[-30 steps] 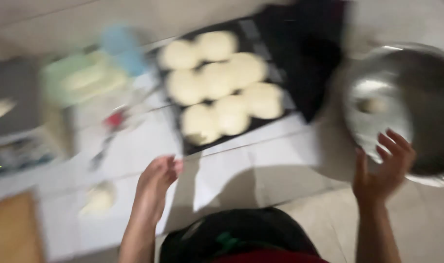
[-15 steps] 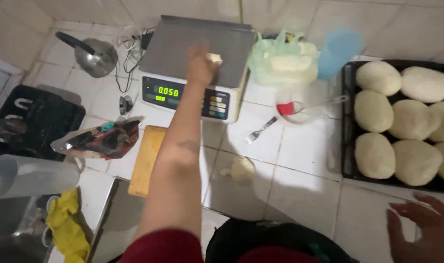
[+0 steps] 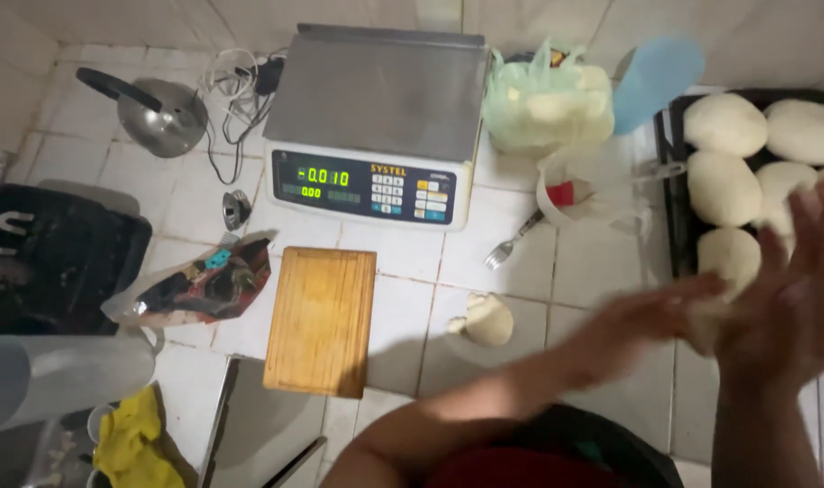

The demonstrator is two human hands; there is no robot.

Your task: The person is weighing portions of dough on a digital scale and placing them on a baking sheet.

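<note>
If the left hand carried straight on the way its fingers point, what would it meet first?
Most likely the right hand: the left hand points right, straight at it, with a pale dough piece seemingly between them. Motion blur leaves contact unclear.

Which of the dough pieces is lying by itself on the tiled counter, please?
The small dough lump just right of the wooden board. It sits alone on bare tile, while the other dough balls lie together on the dark tray.

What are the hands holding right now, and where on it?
A dough piece, pressed between the palms of the left hand and right hand. Motion blur hides the exact contact.
</note>
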